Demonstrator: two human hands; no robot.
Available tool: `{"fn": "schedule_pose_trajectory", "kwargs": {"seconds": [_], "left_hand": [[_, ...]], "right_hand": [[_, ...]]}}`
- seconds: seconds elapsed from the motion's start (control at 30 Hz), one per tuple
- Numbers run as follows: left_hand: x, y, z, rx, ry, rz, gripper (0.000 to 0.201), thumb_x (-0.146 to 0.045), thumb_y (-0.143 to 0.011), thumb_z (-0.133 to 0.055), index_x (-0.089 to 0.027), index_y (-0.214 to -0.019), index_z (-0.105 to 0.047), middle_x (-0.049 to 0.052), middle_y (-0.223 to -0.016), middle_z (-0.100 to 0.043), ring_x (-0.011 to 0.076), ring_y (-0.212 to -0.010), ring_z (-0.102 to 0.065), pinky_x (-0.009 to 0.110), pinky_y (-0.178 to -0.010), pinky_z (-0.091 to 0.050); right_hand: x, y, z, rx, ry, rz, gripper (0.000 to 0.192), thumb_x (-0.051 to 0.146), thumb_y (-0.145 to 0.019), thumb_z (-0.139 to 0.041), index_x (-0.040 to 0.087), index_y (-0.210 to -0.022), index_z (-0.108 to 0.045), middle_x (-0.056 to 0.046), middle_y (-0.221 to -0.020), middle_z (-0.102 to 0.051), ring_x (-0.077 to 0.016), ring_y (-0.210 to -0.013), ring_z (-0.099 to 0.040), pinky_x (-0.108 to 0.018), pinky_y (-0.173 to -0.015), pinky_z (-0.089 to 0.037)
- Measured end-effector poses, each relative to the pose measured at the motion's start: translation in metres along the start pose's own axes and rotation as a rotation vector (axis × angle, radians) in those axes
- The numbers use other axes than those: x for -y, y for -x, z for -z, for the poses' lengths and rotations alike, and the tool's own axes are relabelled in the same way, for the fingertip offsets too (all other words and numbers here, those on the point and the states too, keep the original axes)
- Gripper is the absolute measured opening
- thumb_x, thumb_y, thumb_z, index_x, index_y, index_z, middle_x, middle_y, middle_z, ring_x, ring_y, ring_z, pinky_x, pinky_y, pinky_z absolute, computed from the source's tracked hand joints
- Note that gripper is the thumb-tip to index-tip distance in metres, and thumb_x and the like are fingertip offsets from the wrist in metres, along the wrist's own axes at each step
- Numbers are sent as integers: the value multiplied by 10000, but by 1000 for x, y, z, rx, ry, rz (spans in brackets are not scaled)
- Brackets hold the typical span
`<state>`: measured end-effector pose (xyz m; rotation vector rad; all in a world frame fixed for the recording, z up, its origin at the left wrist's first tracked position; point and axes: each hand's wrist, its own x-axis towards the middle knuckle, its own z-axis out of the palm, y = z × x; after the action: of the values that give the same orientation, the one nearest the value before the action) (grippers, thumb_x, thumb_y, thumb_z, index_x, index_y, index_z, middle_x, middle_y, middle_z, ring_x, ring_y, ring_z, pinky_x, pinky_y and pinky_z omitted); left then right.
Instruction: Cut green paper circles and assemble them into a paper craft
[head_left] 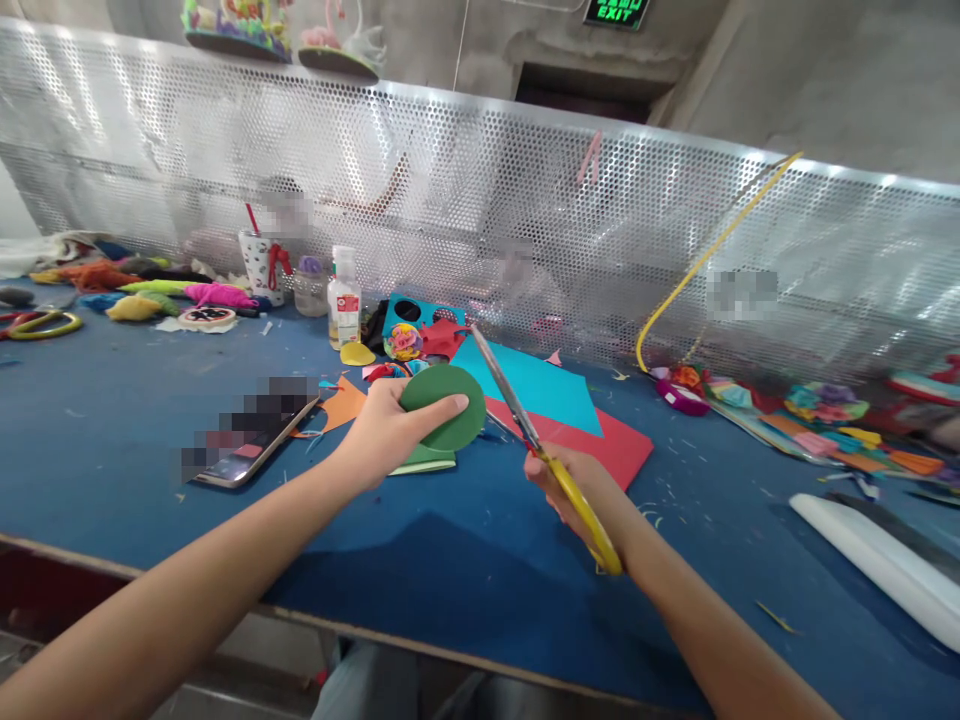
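Observation:
Between the thumb and fingers of my left hand (394, 425) is a round piece of green paper (457, 425), held up above the table. My right hand (577, 490) grips a pair of scissors (517, 405) with yellow handles, blades pointing up and away toward the perforated screen. The blades are apart from the green disc, just to its right. Behind the hands lie a blue sheet (544, 375) and a red sheet (630, 450), partly overlapping. A folded green piece (424, 460) rests on the table below the disc. An orange scrap (345, 402) lies beside my left hand.
A phone (259, 430) lies at left on the blue table (150, 400). Behind it stand a white bottle (345, 305) and a patterned cup (262, 268). A perforated metal screen (465, 180) closes off the back. A white object (877, 560) lies at right.

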<state>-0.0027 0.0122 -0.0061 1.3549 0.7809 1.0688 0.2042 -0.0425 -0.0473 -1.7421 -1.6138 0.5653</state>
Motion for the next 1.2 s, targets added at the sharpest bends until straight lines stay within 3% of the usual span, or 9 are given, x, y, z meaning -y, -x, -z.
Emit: {"fn": "schedule_pose_trajectory", "kwargs": {"seconds": [0.13,0.33,0.5,0.63,0.77,0.9,1.1,1.2], "left_hand": [[7,-7,-2,80,-23,108,288,-354,-650,-681,-147,-849,-663,71,-793,-705,169,-650,-650,212,-465,-512],[21,-12,-3,235,-77,243,321,-381,-699,-635,-123,-889,-617,116,-868,-682,179,-667,-663,158,-384,-450],[31,-12,-2,397,-124,158,297,-322,-708,-633,-123,-927,-602,124,-996,-650,208,-863,-640,177,-491,-500],[38,-15,-2,366,-218,97,304,-337,-702,-636,-100,-891,-616,125,-895,-671,190,-778,-653,185,-497,-505],[46,-19,-2,318,-289,81,311,-343,-674,-662,-100,-861,-611,99,-772,-678,151,-597,-644,173,-417,-470],[51,-20,-4,340,-352,84,305,-353,-639,-689,-101,-797,-620,62,-652,-663,135,-511,-612,168,-373,-443],[51,-19,-8,397,-380,70,328,-343,-620,-699,-132,-859,-621,4,-654,-617,101,-515,-545,183,-381,-471],[50,-20,-9,389,-367,43,331,-335,-623,-696,-135,-870,-601,-2,-687,-600,105,-563,-546,183,-403,-481]], "right_hand": [[-3,-3,5,-48,324,-3,410,621,-628,-559,212,-639,-535,-25,-578,-534,-179,-541,-488,-256,-481,-311],[-16,-8,3,-5,399,41,348,535,-671,-573,198,-755,-604,-69,-752,-637,-198,-633,-561,-259,-526,-351],[-17,-9,4,-8,346,111,245,419,-722,-559,207,-824,-628,-49,-789,-650,-179,-664,-570,-245,-542,-355],[-21,-12,5,-60,315,141,286,464,-678,-595,186,-725,-646,-71,-739,-641,-213,-669,-566,-279,-561,-355],[-19,-15,5,-146,199,162,348,513,-700,-560,178,-742,-645,-97,-811,-636,-242,-767,-578,-315,-648,-395],[-12,-16,0,-103,-53,190,399,499,-776,-487,191,-1013,-579,-74,-959,-646,-190,-829,-611,-280,-687,-467],[-15,-19,-8,8,-324,192,273,429,-749,-561,171,-822,-612,-54,-784,-686,-201,-742,-646,-304,-644,-512],[-19,-23,-7,-25,-423,170,245,377,-746,-574,174,-881,-602,-68,-877,-684,-204,-808,-643,-323,-701,-516]]}}
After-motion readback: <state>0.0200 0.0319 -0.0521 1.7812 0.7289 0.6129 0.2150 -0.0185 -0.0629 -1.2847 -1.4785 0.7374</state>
